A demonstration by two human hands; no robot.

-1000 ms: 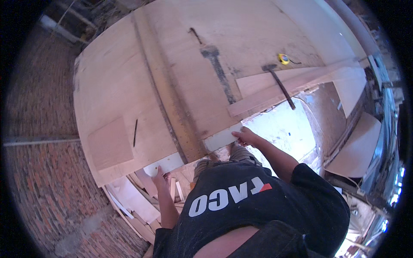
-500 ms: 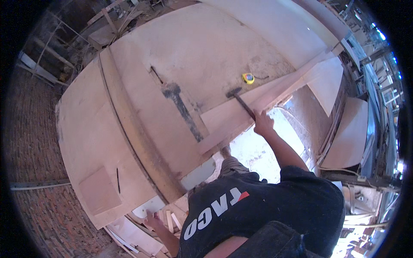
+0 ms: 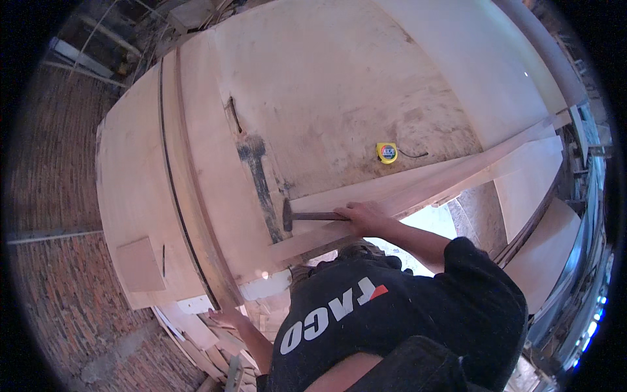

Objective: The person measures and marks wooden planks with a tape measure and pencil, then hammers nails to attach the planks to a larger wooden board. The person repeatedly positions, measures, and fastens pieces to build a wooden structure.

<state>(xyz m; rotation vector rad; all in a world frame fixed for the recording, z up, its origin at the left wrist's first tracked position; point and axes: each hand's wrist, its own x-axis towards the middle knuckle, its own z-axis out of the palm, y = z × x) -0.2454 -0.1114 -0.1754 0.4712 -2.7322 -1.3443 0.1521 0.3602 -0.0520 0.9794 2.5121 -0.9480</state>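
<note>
My right hand (image 3: 364, 219) is closed round the handle of a hammer (image 3: 319, 216). The hammer lies low over the large wooden panel (image 3: 313, 85), its head beside a dark T-shaped stain. Beneath that hand and forearm runs a long thin board (image 3: 437, 179) along the panel's near right edge. At the near left edge, my left hand (image 3: 226, 318) has its fingers stretched out, close to the end of a long wooden strip (image 3: 196, 215) and a white piece (image 3: 196, 305). Whether those fingers touch the edge is too small to tell. A yellow tape measure (image 3: 386, 153) rests on the panel.
Left on the panel are a small square plywood sheet (image 3: 140, 264) and a thin black stick (image 3: 163, 260). A dark rod (image 3: 234, 115) lies near the stain. Thin curved sheets (image 3: 542, 255) lean at the right. A brick wall (image 3: 59, 170) stands at the left.
My right hand has brought the hammer leftward and nearer to me, its handle now lying crosswise. My left hand has shifted slightly up along the panel's edge. The whole view has shifted.
</note>
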